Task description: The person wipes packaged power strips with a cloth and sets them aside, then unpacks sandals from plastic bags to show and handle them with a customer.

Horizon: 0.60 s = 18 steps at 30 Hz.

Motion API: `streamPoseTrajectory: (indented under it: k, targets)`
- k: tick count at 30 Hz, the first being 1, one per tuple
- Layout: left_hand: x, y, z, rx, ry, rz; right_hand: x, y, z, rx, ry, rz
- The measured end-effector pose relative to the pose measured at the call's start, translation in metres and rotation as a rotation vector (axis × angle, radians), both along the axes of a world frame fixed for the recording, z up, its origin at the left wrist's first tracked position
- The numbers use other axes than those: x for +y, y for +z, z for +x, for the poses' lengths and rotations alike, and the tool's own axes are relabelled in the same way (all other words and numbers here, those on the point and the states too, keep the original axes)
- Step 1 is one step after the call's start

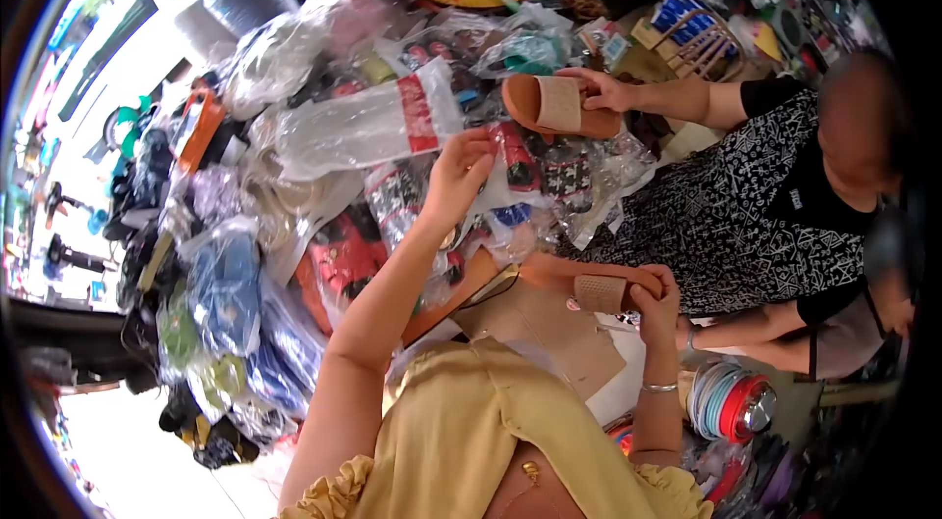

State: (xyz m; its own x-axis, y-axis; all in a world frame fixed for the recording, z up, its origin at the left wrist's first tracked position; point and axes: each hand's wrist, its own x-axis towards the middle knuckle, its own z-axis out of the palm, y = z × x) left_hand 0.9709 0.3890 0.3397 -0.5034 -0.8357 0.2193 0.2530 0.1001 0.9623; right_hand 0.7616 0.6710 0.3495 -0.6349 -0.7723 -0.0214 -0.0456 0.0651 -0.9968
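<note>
My right hand [659,295] grips a tan slide sandal [601,293] by its end, with the woven-looking strap facing up. Over the heap of bagged shoes, my left hand [461,174] has its fingers curled together near a clear plastic bag with a red band [417,115]; whether anything is between the fingertips is not visible. Across from me, another person's hand [603,90] holds a similar slide sandal [558,105] with a beige strap. Between my hands lie red-and-black shoes [516,158] in clear wrapping. A brown cardboard piece [549,335] lies just in front of me.
The person in a black-and-white patterned dress [721,195] is close on the right. Blue bagged items [226,284] hang over the heap's left side. An orange object [199,129] stands farther left. A wooden rack [692,38] is at the back right, and a red-and-blue ringed container [731,403] at lower right.
</note>
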Motion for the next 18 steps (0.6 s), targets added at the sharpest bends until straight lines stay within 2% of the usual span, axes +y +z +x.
streamPoseTrajectory:
  k: [1,3,4,6,8,10,12,14,16,17,18]
  targets:
    - [-0.012,-0.004,-0.017,0.009,-0.021,0.0,-0.004,-0.001,0.002,-0.058,-0.018,-0.073]
    - [-0.033,-0.013,-0.047,-0.011,0.093,0.257,-0.007,-0.002,0.001,-0.053,-0.042,-0.083]
    - [-0.042,-0.014,-0.058,-0.003,0.081,0.255,-0.009,-0.001,-0.001,-0.055,-0.044,-0.094]
    - [-0.059,-0.011,-0.074,0.066,0.096,0.517,-0.006,-0.002,-0.01,-0.078,-0.046,-0.091]
    - [-0.076,-0.021,-0.086,0.176,0.042,0.508,-0.005,-0.003,-0.023,-0.173,0.004,-0.053]
    - [-0.086,-0.027,-0.097,0.329,0.057,0.721,-0.01,0.002,-0.033,-0.271,0.088,-0.051]
    - [-0.085,-0.029,-0.1,0.343,0.127,0.71,-0.017,-0.005,-0.05,-0.32,0.233,-0.012]
    - [-0.088,-0.049,-0.104,0.154,0.245,0.731,-0.032,-0.014,-0.059,-0.417,0.424,0.073]
    - [-0.083,-0.051,-0.104,0.187,0.3,0.696,-0.053,-0.025,-0.052,-0.455,0.524,0.072]
    - [-0.079,-0.05,-0.103,0.217,0.342,0.669,-0.063,-0.035,-0.049,-0.452,0.544,0.067]
    - [-0.07,-0.041,-0.097,0.219,0.358,0.662,-0.07,-0.047,-0.045,-0.57,0.418,0.005]
